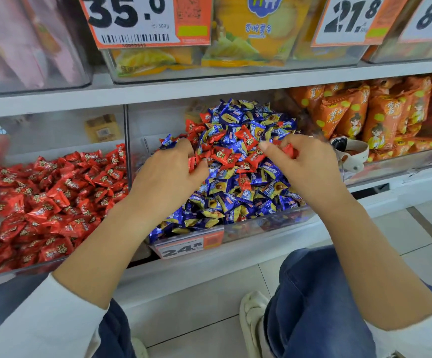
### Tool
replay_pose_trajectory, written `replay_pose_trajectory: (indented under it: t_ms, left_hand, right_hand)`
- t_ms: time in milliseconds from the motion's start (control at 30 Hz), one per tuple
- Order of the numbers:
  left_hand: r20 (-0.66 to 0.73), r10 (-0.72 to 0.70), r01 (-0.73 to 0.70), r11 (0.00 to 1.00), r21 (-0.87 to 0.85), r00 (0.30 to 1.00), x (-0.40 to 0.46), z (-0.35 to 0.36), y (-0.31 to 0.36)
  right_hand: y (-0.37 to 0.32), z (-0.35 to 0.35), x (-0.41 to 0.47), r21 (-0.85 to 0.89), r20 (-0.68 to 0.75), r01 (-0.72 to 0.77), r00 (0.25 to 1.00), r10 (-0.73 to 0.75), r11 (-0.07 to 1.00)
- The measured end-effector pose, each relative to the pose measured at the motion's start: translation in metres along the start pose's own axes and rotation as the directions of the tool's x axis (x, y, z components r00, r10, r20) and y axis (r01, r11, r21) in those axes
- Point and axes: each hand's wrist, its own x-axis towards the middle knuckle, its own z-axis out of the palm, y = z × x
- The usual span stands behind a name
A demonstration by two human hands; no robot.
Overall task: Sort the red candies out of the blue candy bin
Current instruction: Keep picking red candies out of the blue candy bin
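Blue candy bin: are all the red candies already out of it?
No, many red candies still lie mixed among the blue ones in the blue candy bin, between the two hands.

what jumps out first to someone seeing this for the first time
The heap of blue candies in the clear middle bin, with red candies scattered over its top, draws the eye first. Both hands are buried in it: the left hand and the right hand each grip red candies. Left of it sits a bin of only red candies.
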Motion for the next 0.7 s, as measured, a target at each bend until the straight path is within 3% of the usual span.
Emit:
replay_pose_trajectory:
  t_ms: [133, 267, 433, 567, 700]
  left_hand:
    - [0.033, -0.032, 0.033, 0.999, -0.026, 0.999, 0.008, 0.003, 0.002]
    - [0.018, -0.059, 0.059, 0.998, 0.029, 0.998, 0.019, 0.0, 0.006]
    - [-0.072, -0.003, -0.01, 0.984, -0.177, 0.997, 0.025, 0.005, 0.012]
    - [-0.069, 0.047, -0.055, 0.992, -0.112, 0.997, 0.022, 0.012, 0.009]
    - [-0.036, 0.023, -0.026, 0.997, -0.074, 0.999, 0.023, 0.012, 0.013]
  right_hand:
    - [0.005, 0.002, 0.007, 0.099, 0.052, -0.057, 0.997, 0.052, 0.993]
    - [0.004, 0.007, 0.009, 0.016, 0.106, 0.074, 0.992, -0.075, 0.997]
    - [0.008, 0.006, 0.015, -0.069, 0.065, 0.095, 0.994, -0.09, 0.993]
    - [0.017, -0.018, 0.011, 0.009, 0.039, 0.023, 0.999, -0.023, 1.0]
    - [0.014, -0.012, 0.008, -0.114, 0.127, 0.151, 0.982, -0.137, 0.982]
